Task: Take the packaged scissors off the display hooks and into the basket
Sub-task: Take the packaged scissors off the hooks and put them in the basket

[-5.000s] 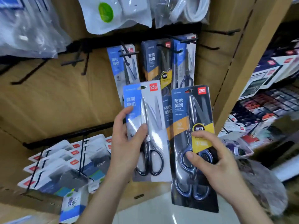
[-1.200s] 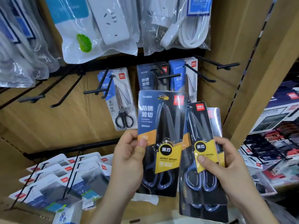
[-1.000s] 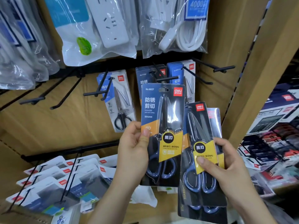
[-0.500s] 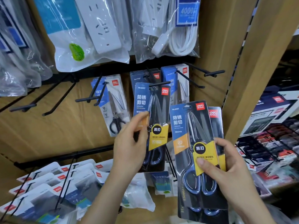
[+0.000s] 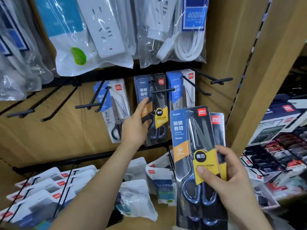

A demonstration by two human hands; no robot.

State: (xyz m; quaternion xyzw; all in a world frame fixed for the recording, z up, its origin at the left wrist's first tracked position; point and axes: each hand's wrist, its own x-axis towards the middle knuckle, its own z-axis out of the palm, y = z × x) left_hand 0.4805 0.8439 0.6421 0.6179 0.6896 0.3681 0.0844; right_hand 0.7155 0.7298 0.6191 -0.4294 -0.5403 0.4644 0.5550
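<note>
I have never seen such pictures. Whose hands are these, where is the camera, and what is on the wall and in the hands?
There is no machine here. A person works with bare hands, and a camera worn on the head looks forward and down at a shop display. The right hand holds a stack of packaged scissors. The left hand pinches the edge of a dark scissors pack hanging on a black hook. Bagged power strips hang above.

One wide-angle camera, worn on the head, faced forward at the hook wall from close by. The left hand and right hand entered from the bottom edge.
</note>
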